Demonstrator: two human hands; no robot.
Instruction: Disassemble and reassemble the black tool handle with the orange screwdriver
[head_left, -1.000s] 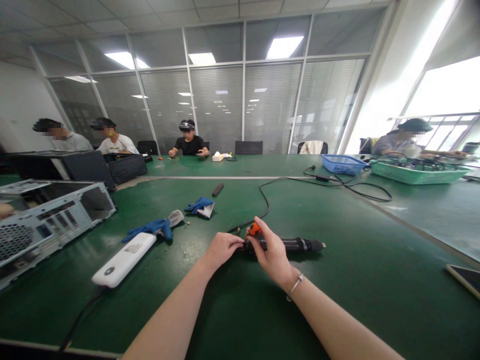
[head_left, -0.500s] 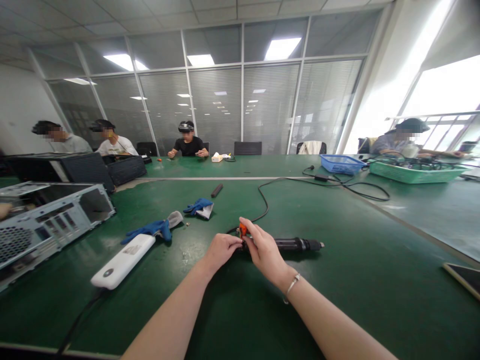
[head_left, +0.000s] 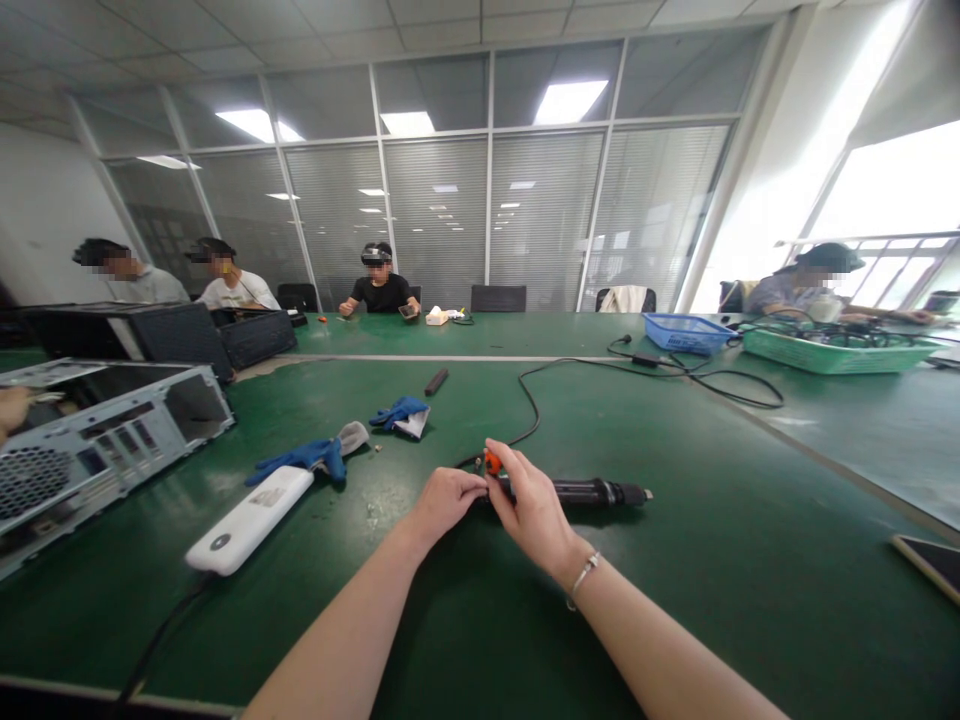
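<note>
Both hands meet over the rear part of a black electric screwdriver [head_left: 585,492], which lies on the green table with its bit end to the right. My right hand [head_left: 534,508] has thumb and fingers closed around a small orange piece [head_left: 492,462], partly covered by the fingers. My left hand [head_left: 452,498] is pinched shut just left of it, fingertips close to the right thumb. Whatever it grips is too small and covered to make out. A black cord [head_left: 536,405] runs from behind the hands toward the back right.
Left of my hands lie a white power bank-like device [head_left: 251,520] and blue-grey gloves [head_left: 307,458]. An open metal computer case [head_left: 120,450] stands farther left, a person's hand at it. Blue [head_left: 686,335] and green baskets [head_left: 832,350] sit back right. Several people sit around the table.
The view has shifted slightly. My two hands keep nearly the same pose around the orange piece, and the screwdriver has not visibly moved on the table.
</note>
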